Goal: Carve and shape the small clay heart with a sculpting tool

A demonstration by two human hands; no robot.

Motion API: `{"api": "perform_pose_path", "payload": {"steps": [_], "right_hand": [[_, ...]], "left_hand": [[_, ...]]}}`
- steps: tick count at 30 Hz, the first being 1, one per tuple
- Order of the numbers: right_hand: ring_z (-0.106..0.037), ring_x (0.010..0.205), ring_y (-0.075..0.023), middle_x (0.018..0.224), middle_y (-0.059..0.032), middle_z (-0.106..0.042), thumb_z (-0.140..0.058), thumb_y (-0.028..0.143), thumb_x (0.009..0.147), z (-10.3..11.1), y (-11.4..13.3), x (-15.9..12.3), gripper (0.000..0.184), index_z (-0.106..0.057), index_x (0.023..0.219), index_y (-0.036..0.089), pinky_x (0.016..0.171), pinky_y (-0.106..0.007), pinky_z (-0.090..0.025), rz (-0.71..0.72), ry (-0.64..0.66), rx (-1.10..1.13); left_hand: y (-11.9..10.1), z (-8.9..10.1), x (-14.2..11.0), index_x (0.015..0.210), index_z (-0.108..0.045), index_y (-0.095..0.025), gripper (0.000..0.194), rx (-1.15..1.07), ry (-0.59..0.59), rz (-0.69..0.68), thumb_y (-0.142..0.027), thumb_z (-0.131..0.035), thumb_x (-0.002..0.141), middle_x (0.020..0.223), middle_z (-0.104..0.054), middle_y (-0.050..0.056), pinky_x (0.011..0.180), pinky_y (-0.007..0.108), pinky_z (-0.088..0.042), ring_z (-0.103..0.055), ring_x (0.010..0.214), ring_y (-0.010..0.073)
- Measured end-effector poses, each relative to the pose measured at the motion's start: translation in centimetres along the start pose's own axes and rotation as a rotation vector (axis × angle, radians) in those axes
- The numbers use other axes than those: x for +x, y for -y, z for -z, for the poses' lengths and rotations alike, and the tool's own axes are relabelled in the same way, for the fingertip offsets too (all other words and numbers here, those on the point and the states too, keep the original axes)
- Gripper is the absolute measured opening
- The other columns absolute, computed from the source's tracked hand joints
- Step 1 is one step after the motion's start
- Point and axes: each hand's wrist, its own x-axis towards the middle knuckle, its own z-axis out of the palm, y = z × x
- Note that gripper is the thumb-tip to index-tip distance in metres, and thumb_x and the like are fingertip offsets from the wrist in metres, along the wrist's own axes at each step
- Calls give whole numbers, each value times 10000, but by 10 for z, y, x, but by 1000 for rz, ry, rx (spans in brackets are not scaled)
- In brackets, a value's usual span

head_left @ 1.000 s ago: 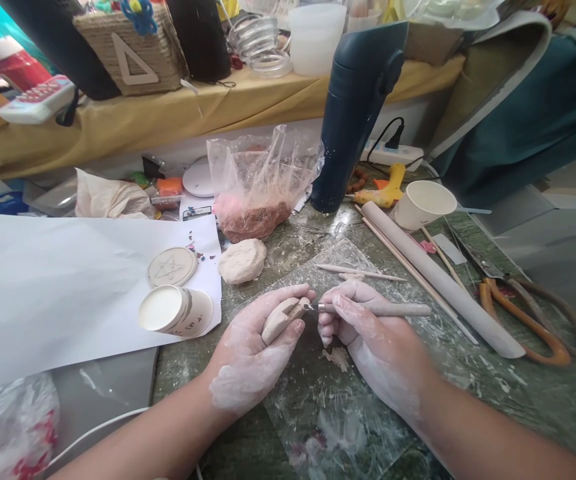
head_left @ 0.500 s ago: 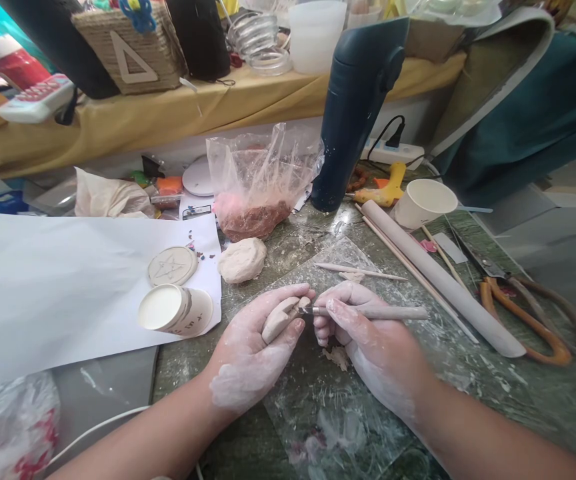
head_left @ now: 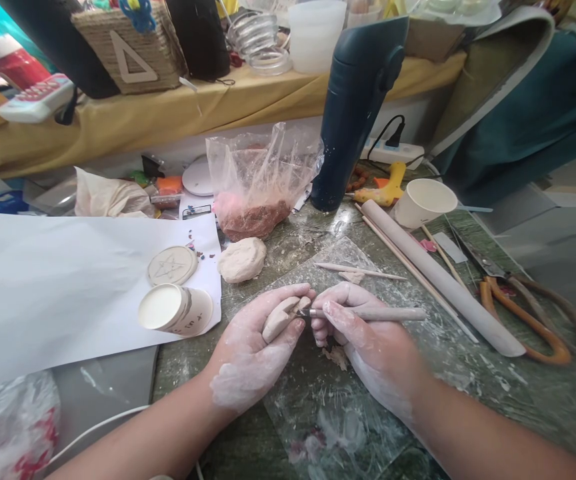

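My left hand (head_left: 253, 353), dusted with white powder, is closed around a pale lump of clay (head_left: 279, 320) with a notch on its right side. In my right hand (head_left: 361, 340) is a craft knife (head_left: 391, 313), gripped like a pen with its handle pointing right. The knife's dark tip touches the clay at the notch. Below my right fingers some clay scraps (head_left: 337, 357) lie on a clear plastic sheet (head_left: 338, 413). A thin pointed stick (head_left: 361, 270) and a larger round of clay (head_left: 242, 260) lie beyond my hands.
To the right are a grey roller (head_left: 443, 280), orange-handled scissors (head_left: 498, 307) and a paper cup (head_left: 428, 200). A tall blue flask (head_left: 355, 113) stands behind. At left, white paper (head_left: 68, 287) bears a star-marked clay disc (head_left: 172, 266) and a tipped cup (head_left: 175, 310).
The craft knife has shifted slightly left, its tip now further into the clay's notch. My left hand and the clay have hardly moved.
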Motion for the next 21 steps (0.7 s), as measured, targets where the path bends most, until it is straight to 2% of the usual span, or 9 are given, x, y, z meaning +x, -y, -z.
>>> {"api": "perform_pose_path", "payload": {"steps": [11, 17, 21], "right_hand": [[-613, 726, -135, 826, -8, -675, -742, 473, 911, 3, -4, -1, 256, -691, 892, 223, 657, -259, -486, 25, 47, -26], [-609, 735, -144, 828, -15, -665, -738, 480, 909, 2, -4, 0, 267, -694, 869, 220, 675, -276, -503, 60, 73, -37], [-611, 724, -147, 814, -18, -670, -756, 486, 891, 1, -3, 0, 274, -694, 867, 220, 665, -281, -506, 24, 66, -15]], "left_hand": [[-1, -1, 0, 1279, -688, -219, 345, -7, 0, 13, -244, -661, 936, 1257, -744, 80, 1076, 388, -542, -728, 1091, 233], [-1, -1, 0, 1274, -690, -220, 347, -19, 6, 11, -234, -661, 928, 1235, -753, 78, 1078, 396, -541, -721, 1105, 238], [1, -2, -1, 1295, -680, -226, 363, -33, -5, 13, -238, -660, 933, 1259, -744, 83, 1093, 407, -532, -714, 1128, 244]]}}
